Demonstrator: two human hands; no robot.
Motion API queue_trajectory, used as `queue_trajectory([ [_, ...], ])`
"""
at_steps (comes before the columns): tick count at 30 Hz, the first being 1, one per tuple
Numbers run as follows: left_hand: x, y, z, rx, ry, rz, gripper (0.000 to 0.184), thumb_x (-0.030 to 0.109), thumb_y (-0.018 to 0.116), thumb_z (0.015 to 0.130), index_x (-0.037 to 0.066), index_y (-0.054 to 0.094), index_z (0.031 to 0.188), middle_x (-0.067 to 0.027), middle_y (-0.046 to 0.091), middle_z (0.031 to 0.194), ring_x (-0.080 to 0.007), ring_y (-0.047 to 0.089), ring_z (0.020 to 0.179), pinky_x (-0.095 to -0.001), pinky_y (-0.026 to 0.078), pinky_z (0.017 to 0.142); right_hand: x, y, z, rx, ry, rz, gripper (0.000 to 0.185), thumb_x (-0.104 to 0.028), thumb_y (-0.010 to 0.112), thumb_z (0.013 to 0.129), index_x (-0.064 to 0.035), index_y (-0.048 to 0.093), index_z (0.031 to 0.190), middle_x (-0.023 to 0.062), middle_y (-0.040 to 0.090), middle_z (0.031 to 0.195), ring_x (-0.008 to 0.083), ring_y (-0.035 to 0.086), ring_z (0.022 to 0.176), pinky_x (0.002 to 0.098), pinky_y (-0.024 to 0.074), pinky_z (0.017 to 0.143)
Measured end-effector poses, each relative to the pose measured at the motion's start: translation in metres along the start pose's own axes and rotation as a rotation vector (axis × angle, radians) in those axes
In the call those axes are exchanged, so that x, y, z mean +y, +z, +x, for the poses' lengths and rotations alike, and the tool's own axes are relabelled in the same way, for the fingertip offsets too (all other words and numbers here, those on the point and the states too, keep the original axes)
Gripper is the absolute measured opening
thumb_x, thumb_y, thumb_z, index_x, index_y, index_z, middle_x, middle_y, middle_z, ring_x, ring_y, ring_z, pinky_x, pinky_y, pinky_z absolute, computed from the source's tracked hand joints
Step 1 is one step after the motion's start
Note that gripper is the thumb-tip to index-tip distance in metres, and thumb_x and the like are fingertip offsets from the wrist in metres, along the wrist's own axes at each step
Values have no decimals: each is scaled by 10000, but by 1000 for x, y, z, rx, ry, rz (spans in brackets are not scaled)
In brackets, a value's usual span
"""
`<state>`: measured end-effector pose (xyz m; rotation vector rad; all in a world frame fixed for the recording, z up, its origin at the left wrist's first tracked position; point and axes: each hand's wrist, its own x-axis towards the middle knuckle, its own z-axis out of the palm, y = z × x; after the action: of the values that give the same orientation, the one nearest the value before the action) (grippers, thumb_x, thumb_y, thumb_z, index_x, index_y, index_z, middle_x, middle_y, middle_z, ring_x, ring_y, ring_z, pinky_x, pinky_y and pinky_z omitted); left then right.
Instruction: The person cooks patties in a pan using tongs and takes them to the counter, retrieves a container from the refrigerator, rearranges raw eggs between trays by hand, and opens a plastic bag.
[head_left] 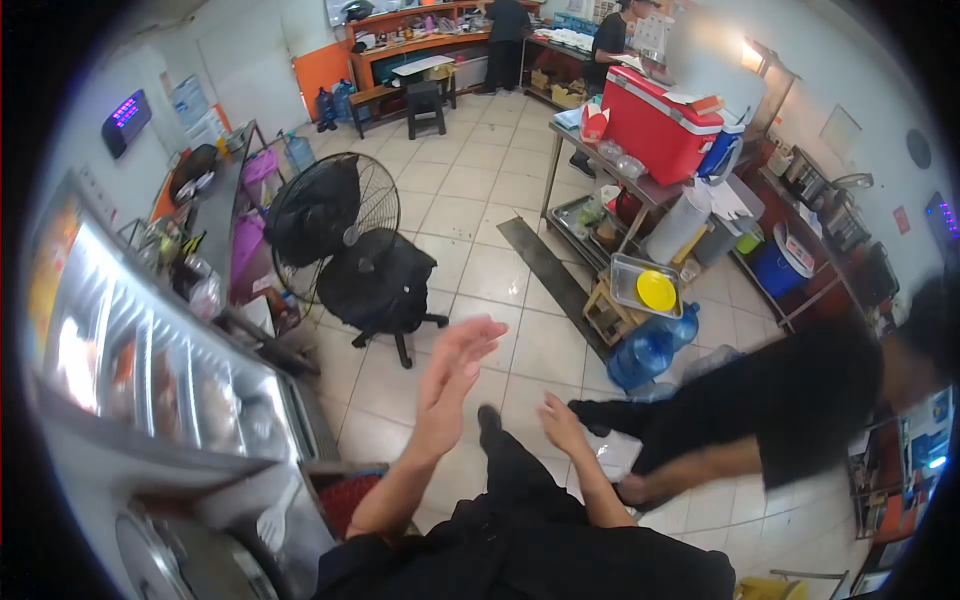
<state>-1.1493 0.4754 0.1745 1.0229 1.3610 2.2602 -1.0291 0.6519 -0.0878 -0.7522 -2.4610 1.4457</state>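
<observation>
My left hand (452,380) is raised in front of me, fingers stretched out and holding nothing. It appears nearest to the black office chair (375,285), though apart from it. Lower and to the right, my right hand (563,426) hangs over the tiled floor, empty, with its fingers loosely extended. Close by on that side, a co-worker in black (770,400) bends low. That person's hand (645,487) reaches down near the floor beside my right arm; whatever it touches is unclear.
A floor fan (335,225) stands by the chair. On the right are a metal table with a red cooler (660,125), blue water jugs (650,350) and a tray with a yellow plate (656,291). A lit display fridge (160,370) lines the left. Two people work at the back.
</observation>
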Motion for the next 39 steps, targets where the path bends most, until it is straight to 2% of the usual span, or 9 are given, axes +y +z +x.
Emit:
queue_trajectory([
  [3, 49, -16, 107, -117, 524, 183, 459, 34, 457, 803, -35, 323, 1237, -178, 496, 1046, -319, 543, 975, -450, 413, 886, -6, -36, 69, 15, 329, -162, 476, -341, 506, 849, 2, 498, 1179, 230, 590, 1045, 332, 578, 982, 362, 437, 857],
  [7, 104, -40, 214, -193, 1025, 720, 376, 78, 426, 872, 119, 354, 1239, -58, 476, 838, -230, 545, 767, -415, 449, 688, 6, -37, 206, -228, 76, -333, 472, -349, 510, 840, 13, 525, 1144, 225, 578, 1075, 330, 573, 987, 379, 435, 866],
  [10, 126, -66, 281, -261, 935, 933, 294, 101, 396, 880, 116, 404, 1173, -27, 430, 785, -171, 456, 774, -383, 368, 657, -68, -40, 337, -319, -154, -287, 448, -334, 512, 852, 7, 524, 1143, 208, 582, 1077, 326, 573, 987, 370, 442, 851],
  [13, 114, -103, 337, -29, 984, 1282, 244, 145, 356, 892, 136, 477, 1104, -12, 438, 790, -153, 424, 785, -378, 324, 697, -139, -35, 460, -405, -205, -107, 399, -300, 509, 869, -15, 526, 1147, 195, 596, 1045, 305, 583, 969, 356, 455, 824],
  [20, -2, -165, 568, -183, 1193, 862, 161, 109, 433, 861, 156, 526, 983, -5, 504, 876, -156, 446, 840, -373, 324, 728, -151, -17, 687, -401, -346, -214, 420, -322, 486, 883, 6, 521, 1144, 186, 584, 1062, 260, 590, 942, 335, 465, 795],
  [25, -166, -179, 755, -457, 626, 585, 280, -3, 567, 703, 46, 548, 978, -128, 542, 953, -291, 531, 840, -377, 409, 717, -143, -37, 766, -503, 169, 492, 470, -390, 429, 909, -54, 458, 1236, 123, 545, 1158, 257, 582, 970, 328, 449, 833],
  [30, -411, -213, 849, -768, 261, 708, 409, 242, 548, 810, 79, 472, 1178, -155, 483, 1119, -334, 485, 1009, -400, 380, 882, -165, -81, 875, -528, 437, 1232, 622, -507, 381, 896, -62, 318, 1327, 149, 454, 1267, 287, 513, 1095, 379, 406, 928],
  [32, -506, -250, 871, -864, 195, 893, 503, 332, 527, 823, 91, 429, 1253, -176, 441, 1215, -352, 446, 1101, -410, 361, 936, -182, -101, 935, -318, 420, 1853, 664, -547, 283, 898, -27, 298, 1312, 209, 420, 1271, 348, 346, 1237, 462, 304, 1016],
  [39, -746, -522, 952, -670, -824, 1364, 599, 332, 540, 788, 95, 354, 1305, -186, 461, 1260, -361, 459, 1138, -449, 392, 934, -128, -138, 1240, -200, 467, 1506, 544, -396, 290, 930, 0, 316, 1302, 216, 426, 1277, 328, 447, 1142, 421, 346, 983],
])
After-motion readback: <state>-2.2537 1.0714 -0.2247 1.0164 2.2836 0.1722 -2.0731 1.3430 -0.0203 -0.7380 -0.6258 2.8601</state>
